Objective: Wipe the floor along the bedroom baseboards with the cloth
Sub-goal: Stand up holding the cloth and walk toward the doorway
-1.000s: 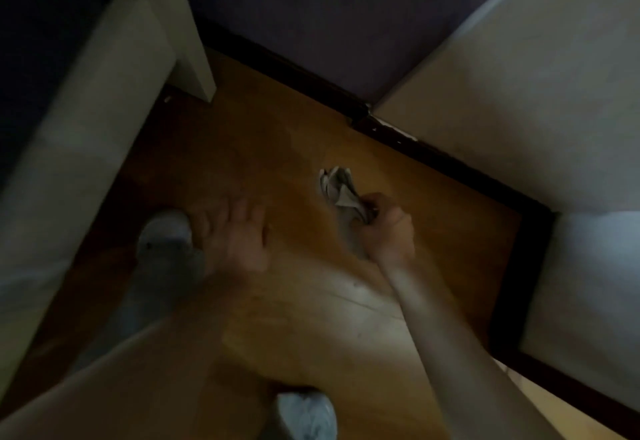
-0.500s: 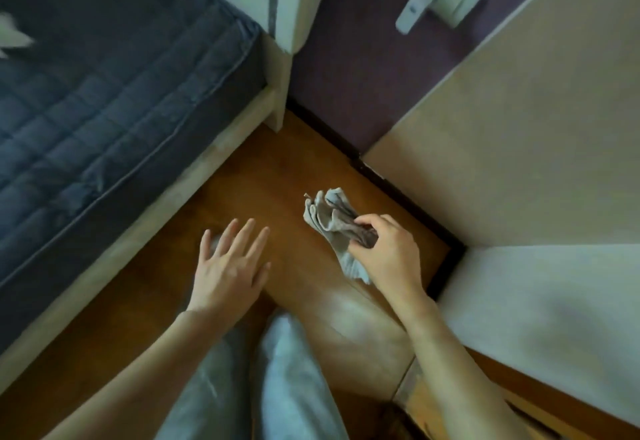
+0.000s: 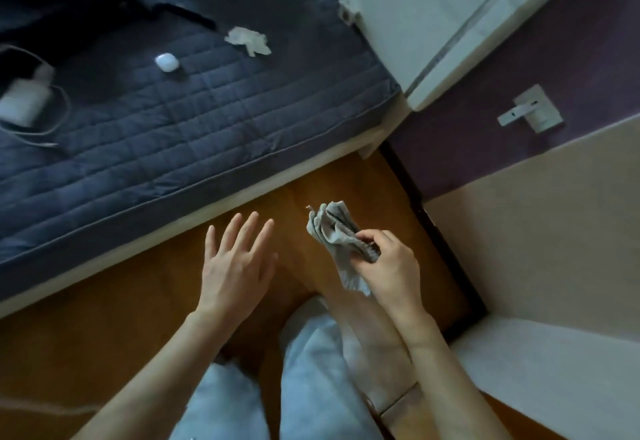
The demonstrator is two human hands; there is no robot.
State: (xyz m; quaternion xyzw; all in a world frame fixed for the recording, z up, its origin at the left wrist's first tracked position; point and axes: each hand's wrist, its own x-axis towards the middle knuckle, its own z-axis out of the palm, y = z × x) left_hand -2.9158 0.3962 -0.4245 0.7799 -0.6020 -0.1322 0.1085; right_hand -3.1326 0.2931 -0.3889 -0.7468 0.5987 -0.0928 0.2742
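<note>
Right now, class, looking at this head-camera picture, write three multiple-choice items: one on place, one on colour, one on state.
1. Where is the earbud case?
A. on the floor
B. on the bed cover
C. in a hand

2. What colour is the baseboard?
A. white
B. yellow
C. black

3. How is the left hand?
A. open, holding nothing
B. gripping the cloth
C. a fist

Key: B, the case lies on the quilted navy cover; C, a dark strip runs below the wall; A, its fingers are spread, while the right hand holds the grey cloth.
</note>
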